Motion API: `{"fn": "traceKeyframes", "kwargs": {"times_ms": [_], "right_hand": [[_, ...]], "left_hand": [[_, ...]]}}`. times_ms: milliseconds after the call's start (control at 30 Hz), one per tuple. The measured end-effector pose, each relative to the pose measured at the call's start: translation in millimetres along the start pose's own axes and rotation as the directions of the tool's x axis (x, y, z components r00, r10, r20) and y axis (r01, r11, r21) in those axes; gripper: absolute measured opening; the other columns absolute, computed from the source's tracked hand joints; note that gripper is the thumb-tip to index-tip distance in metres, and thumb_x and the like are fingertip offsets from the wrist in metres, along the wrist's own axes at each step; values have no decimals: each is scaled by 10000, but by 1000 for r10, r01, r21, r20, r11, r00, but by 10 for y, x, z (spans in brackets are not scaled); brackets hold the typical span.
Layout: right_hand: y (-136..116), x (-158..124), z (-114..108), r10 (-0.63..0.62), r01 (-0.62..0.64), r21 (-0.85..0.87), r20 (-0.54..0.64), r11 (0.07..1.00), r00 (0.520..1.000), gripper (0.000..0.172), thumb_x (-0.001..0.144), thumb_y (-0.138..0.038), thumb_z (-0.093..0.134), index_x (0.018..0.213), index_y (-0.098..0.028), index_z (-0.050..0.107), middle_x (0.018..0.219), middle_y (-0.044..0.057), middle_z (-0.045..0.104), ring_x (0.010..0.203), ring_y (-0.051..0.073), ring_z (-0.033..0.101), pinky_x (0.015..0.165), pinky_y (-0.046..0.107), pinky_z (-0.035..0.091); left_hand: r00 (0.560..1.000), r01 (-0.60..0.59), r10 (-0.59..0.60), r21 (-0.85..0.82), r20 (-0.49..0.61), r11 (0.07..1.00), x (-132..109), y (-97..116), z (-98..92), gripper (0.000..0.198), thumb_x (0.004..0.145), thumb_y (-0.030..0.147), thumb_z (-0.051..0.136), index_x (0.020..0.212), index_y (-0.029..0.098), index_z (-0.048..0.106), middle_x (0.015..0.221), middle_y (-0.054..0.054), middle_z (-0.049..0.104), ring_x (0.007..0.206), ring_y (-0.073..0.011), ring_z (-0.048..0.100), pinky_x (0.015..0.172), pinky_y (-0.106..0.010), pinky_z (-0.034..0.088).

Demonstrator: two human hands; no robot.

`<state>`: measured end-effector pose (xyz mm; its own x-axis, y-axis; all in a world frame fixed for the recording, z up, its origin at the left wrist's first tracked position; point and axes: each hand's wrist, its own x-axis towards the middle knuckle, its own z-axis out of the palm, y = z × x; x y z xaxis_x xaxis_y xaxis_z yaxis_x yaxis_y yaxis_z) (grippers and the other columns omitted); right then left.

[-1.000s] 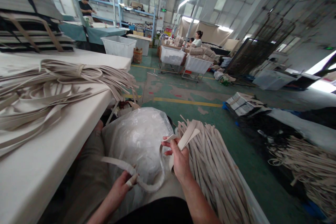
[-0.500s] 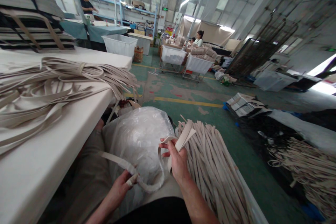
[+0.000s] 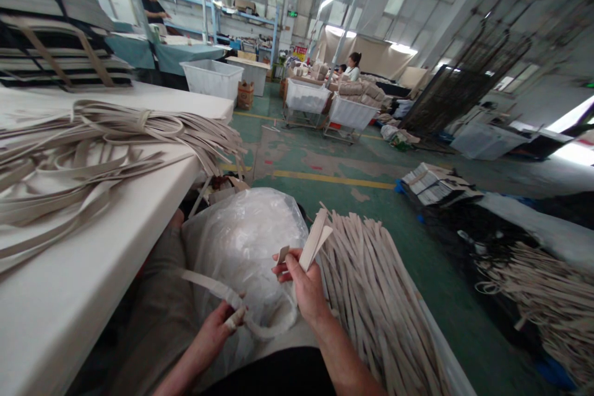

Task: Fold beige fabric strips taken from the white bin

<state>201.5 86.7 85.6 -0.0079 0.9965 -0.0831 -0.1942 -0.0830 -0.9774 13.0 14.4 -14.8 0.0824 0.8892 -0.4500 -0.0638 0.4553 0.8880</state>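
A beige fabric strap (image 3: 208, 282) runs through my left hand (image 3: 226, 320), whose fingers are closed on it; one finger has a pale wrapping. From there the strap curves in a loop above my lap. My right hand (image 3: 304, 281) pinches beige strap ends (image 3: 315, 240), with a folded piece standing up past the thumb and a short end (image 3: 283, 254) showing at the fingertips. Behind both hands sits a clear plastic bag (image 3: 250, 223). Just right of my right hand lies a thick pile of similar straps (image 3: 375, 284).
At left, a white table (image 3: 153, 198) carries a tied bundle of straps (image 3: 139, 124). More straps (image 3: 552, 303) lie on the floor at far right. White bins (image 3: 306, 97) stand further back, and two people (image 3: 153, 6) (image 3: 353, 68) are in the background.
My right hand has shifted slightly left and down. The strap end at its fingertips now stands up short, where a longer curve hung before. My left hand has hardly moved.
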Motion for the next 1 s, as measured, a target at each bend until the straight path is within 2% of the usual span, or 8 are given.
{"fn": "traceKeyframes", "kwargs": {"times_ms": [233, 467, 700, 833, 1000], "right_hand": [[50, -22, 33, 36, -35, -11, 35, 999, 999, 410, 806, -547, 673, 889, -145, 678, 902, 112, 736, 664, 180, 697, 525, 235, 506], [75, -63, 83, 57, -55, -24, 77, 998, 995, 393, 821, -539, 657, 890, -153, 680, 886, 101, 735, 666, 177, 697, 526, 230, 499], [92, -53, 77, 52, -51, -27, 70, 998, 996, 396, 824, -540, 657, 899, -151, 673, 891, 102, 737, 670, 173, 698, 536, 227, 500], [85, -66, 91, 55, -52, -39, 74, 998, 996, 408, 824, -549, 653, 895, -147, 672, 888, 106, 738, 660, 172, 696, 537, 233, 502], [67, -85, 112, 60, -58, -34, 74, 998, 995, 421, 805, -569, 665, 877, -154, 669, 883, 98, 739, 650, 173, 696, 532, 232, 504]], "left_hand": [[999, 34, -34, 2, -27, 999, 13, -36, 11, 801, 539, 763, 714, 1077, 170, 705, 866, -82, 715, 783, -247, 610, 697, -337, 500], [999, 35, -35, -18, -3, 999, 41, -74, 27, 819, 546, 740, 732, 1108, 145, 689, 807, -78, 699, 836, -269, 620, 745, -356, 499], [997, 72, -72, -11, -42, 997, 96, -196, -1, 867, 519, 765, 720, 1145, 167, 677, 843, -82, 713, 814, -271, 624, 718, -354, 502], [1000, 23, -24, -16, -7, 1000, 62, -135, 6, 802, 585, 711, 729, 1154, 148, 677, 770, -67, 690, 791, -261, 618, 721, -356, 501], [1000, -5, 5, -44, -1, 999, 33, -60, 17, 736, 585, 677, 752, 1107, 161, 702, 740, -63, 677, 840, -289, 624, 735, -375, 508]]}}
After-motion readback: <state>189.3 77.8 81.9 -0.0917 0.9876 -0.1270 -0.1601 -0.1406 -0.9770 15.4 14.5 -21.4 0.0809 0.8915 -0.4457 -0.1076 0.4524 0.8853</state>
